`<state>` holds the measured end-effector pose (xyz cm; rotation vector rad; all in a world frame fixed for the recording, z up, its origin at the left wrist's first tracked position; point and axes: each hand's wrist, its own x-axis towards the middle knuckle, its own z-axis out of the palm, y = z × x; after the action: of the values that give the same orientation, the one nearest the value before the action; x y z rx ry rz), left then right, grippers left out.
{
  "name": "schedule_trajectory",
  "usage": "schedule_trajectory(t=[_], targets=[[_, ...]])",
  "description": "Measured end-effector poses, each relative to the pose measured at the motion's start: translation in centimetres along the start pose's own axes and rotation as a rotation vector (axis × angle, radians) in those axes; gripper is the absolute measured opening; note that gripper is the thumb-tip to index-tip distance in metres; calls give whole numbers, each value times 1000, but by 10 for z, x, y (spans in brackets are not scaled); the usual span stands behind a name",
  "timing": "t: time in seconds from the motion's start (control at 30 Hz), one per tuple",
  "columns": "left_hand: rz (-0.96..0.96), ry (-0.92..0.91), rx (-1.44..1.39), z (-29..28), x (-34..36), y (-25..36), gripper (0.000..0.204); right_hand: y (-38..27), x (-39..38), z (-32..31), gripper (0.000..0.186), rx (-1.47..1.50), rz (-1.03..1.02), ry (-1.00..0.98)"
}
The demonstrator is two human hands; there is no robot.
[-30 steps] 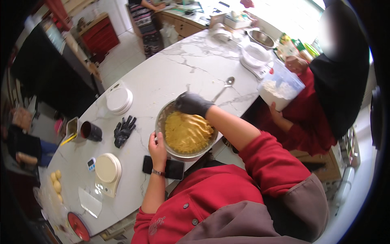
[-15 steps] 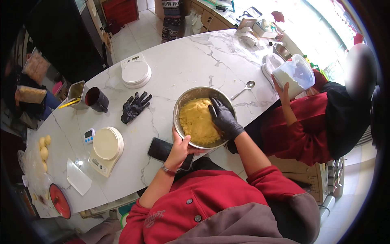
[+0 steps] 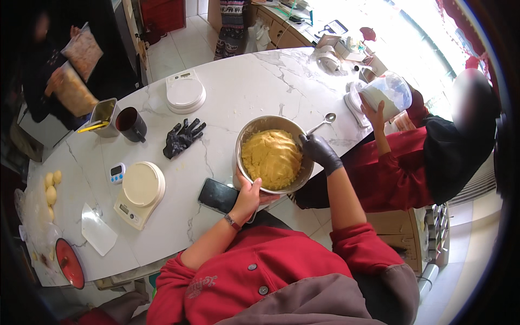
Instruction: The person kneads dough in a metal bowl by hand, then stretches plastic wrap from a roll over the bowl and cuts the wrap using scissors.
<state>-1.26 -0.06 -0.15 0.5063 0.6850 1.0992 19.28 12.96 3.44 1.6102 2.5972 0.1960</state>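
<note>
A metal mixing bowl (image 3: 242, 125) stands at the near edge of the marble table, with a mound of yellow dough (image 3: 271, 157) inside. My bare left hand (image 3: 247, 199) grips the bowl's near-left side, thumb up by the rim. In a black glove, my right hand (image 3: 320, 153) is at the bowl's right rim, its fingers curled over the edge beside the dough. Just beyond that hand lies a metal spoon (image 3: 322, 123). Near my left wrist a dark phone (image 3: 218, 196) rests on the table. An unworn black glove (image 3: 184, 138) lies left of the bowl.
Two white kitchen scales (image 3: 142, 187), a timer (image 3: 117, 173), a dark mug (image 3: 130, 125) and a white scraper (image 3: 98, 230) are on the left. At right, a person holds a clear tub (image 3: 387, 96) of white powder. Another person carries filled bags (image 3: 76, 89) at far left.
My right hand has moved off the dough to the bowl's right rim, its fingers now curled. The dough looks more rounded. The person at far left has raised the bags and come nearer the table.
</note>
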Motion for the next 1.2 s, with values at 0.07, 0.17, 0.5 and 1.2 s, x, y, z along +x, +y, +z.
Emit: schedule_trajectory(t=[0.07,0.17,0.5,1.2], targets=[[2,3,7,2,-3,-5,66,-10,-24,22,9,-396,-125,121],[40,-3,21,5,-1,-13,66,-11,-29,29,22,213,-17,18],[-1,-50,-14,1,0,-14,68,-63,8,-17,61,14,77,162],[-21,57,13,6,-6,-4,61,7,-7,-113,38,73,123,1241]])
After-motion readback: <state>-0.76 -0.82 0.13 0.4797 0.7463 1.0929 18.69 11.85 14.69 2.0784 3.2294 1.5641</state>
